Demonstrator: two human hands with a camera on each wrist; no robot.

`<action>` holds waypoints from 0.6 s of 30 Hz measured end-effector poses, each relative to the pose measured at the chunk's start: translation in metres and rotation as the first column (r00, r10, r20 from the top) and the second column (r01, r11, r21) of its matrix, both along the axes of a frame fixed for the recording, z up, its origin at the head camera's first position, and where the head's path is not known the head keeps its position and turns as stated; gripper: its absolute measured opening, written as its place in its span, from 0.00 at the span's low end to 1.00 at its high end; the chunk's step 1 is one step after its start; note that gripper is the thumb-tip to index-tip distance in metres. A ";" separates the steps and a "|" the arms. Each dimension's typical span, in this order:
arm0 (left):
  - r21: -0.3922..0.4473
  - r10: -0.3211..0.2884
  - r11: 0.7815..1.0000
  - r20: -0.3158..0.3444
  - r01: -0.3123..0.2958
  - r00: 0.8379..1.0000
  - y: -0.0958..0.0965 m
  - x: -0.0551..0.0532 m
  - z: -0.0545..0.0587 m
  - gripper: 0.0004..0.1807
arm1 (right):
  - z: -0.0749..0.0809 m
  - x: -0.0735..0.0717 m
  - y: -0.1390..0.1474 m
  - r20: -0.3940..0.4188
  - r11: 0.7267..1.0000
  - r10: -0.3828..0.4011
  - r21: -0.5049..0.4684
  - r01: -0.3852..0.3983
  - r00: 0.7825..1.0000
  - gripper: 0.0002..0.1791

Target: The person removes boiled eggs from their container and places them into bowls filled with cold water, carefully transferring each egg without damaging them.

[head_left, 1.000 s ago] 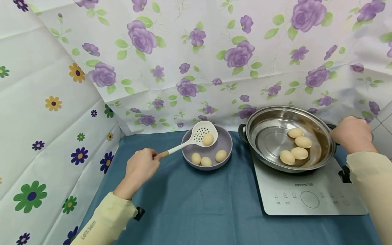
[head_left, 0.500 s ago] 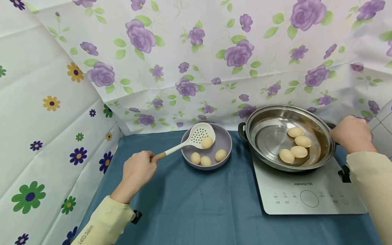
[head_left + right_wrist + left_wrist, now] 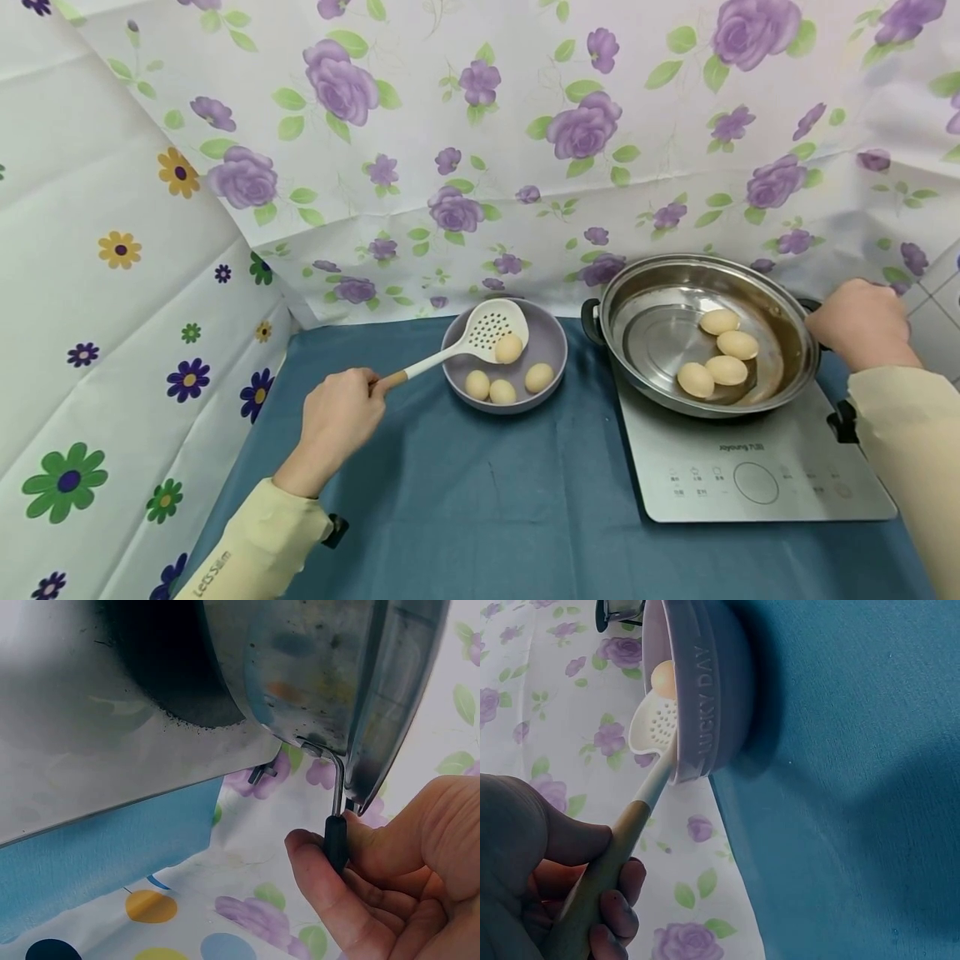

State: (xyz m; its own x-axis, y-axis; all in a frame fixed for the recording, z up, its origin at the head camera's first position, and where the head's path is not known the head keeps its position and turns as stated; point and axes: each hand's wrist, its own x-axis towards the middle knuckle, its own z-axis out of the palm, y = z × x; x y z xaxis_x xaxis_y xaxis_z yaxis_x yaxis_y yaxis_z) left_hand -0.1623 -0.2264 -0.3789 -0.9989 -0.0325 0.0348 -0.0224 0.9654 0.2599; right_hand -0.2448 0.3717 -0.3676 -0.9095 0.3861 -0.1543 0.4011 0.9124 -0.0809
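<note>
In the head view my left hand (image 3: 342, 418) grips the wooden handle of a white slotted skimmer (image 3: 487, 327). Its perforated head lies over the grey-purple bowl (image 3: 558, 367), with one egg (image 3: 508, 348) at the head's lower right edge. Beneath it, 3 more eggs (image 3: 502, 391) sit in the bowl. On the right, my right hand (image 3: 862, 325) holds the side handle of a wide steel pot (image 3: 660, 333); several eggs (image 3: 738, 345) lie in the pot's right half. The right wrist view shows thumb and fingers around the black handle (image 3: 337, 844).
The pot is over a silver induction cooker (image 3: 772, 500) on a blue cloth-covered table (image 3: 480, 500). A second black handle (image 3: 592, 322) sticks out toward the bowl. Floral sheets (image 3: 420, 167) hang behind and at the left.
The skimmer head, with its egg, has shifted slightly left and down over the bowl. In the pot, the eggs have slid slightly left. The right hand keeps its hold on the handle.
</note>
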 end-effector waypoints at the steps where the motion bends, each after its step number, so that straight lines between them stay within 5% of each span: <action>1: 0.000 0.000 1.000 -0.003 0.000 1.000 0.000 0.000 0.000 0.13 | 0.000 0.000 0.000 0.001 1.000 0.000 0.003 0.000 1.000 0.29; 18: -0.028 -0.006 1.000 -0.079 0.004 0.997 -0.001 0.001 -0.002 0.13 | -0.002 -0.001 0.000 -0.009 0.999 0.025 0.034 -0.025 1.000 0.26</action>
State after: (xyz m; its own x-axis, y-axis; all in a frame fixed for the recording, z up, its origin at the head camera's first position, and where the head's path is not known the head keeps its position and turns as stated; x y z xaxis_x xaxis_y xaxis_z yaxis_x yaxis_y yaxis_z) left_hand -0.1609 -0.2272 -0.3813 -0.9931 -0.0251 0.1144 0.0023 0.9723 0.2336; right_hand -0.2454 0.3717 -0.3692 -0.9203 0.3682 -0.1325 0.3776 0.9244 -0.0535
